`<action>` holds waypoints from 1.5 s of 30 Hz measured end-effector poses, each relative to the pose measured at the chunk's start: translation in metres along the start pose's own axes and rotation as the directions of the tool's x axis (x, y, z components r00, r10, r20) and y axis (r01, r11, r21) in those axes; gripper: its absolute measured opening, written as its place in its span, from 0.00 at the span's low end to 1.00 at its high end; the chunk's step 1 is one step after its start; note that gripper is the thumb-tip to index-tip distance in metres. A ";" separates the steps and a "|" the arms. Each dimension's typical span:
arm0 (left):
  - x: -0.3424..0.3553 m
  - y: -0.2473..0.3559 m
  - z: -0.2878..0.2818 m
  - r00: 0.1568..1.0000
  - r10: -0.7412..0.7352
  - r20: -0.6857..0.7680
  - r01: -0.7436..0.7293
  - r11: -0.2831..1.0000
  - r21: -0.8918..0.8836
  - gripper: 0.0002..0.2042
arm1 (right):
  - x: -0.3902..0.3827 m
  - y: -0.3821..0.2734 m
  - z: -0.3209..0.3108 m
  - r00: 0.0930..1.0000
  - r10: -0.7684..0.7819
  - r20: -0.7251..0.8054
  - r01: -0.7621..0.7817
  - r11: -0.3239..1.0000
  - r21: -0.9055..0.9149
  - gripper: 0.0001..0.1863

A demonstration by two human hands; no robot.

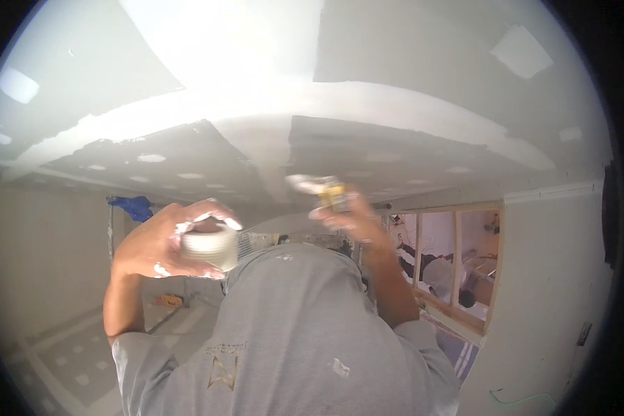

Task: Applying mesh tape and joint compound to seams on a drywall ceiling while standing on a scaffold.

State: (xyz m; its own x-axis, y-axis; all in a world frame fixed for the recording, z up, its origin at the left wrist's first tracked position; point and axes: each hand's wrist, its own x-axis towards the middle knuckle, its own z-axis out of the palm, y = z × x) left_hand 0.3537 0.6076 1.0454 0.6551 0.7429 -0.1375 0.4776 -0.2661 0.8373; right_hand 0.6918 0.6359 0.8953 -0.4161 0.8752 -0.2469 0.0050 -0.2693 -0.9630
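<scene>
My left hand (pixel 163 243) is raised toward the drywall ceiling (pixel 187 149) and is shut on a white roll of joint tape (pixel 211 248); my fingers are smeared with white compound. Also raised, my right hand (pixel 350 218) grips a small blurred tool with a yellow handle (pixel 329 191), whose pale end points left just under the ceiling. A broad white band of joint compound (pixel 367 104) crosses the grey ceiling boards above both hands. A grey shirt (pixel 298 333) fills the lower middle between my forearms.
Screw spots patched in white dot the ceiling (pixel 151 158). A blue object (pixel 135 206) hangs at the top of the left wall. On the right, a wood-framed opening (pixel 457 267) shows another room. A white wall (pixel 555 291) stands at the far right.
</scene>
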 end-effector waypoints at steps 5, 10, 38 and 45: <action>0.007 0.014 -0.001 0.975 -0.192 -0.110 0.172 0.970 -0.171 0.39 | 0.038 0.016 0.058 0.921 0.030 0.387 0.044 0.982 -0.181 0.28; -0.005 -0.014 -0.026 0.861 -0.506 -0.057 0.509 0.858 0.067 0.31 | 0.021 -0.004 0.022 0.995 -0.095 -0.005 0.083 0.892 -0.444 0.32; 0.069 -0.092 0.058 0.981 0.043 -0.192 -0.163 0.721 -0.674 0.15 | 0.010 -0.144 0.020 0.951 -0.037 0.306 0.255 0.654 -0.712 0.23; 0.084 0.013 0.011 0.943 0.243 -0.228 -0.327 0.801 -0.501 0.07 | 0.011 -0.083 -0.064 0.950 -0.162 0.267 0.290 0.776 -0.560 0.25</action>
State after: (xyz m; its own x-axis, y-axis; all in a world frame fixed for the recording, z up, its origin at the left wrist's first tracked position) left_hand 0.4217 0.6594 1.0387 0.6003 0.7759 0.1940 -0.1252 -0.1484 0.9810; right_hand 0.7450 0.6936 0.9661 -0.6391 0.7675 -0.0496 0.3926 0.2701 -0.8792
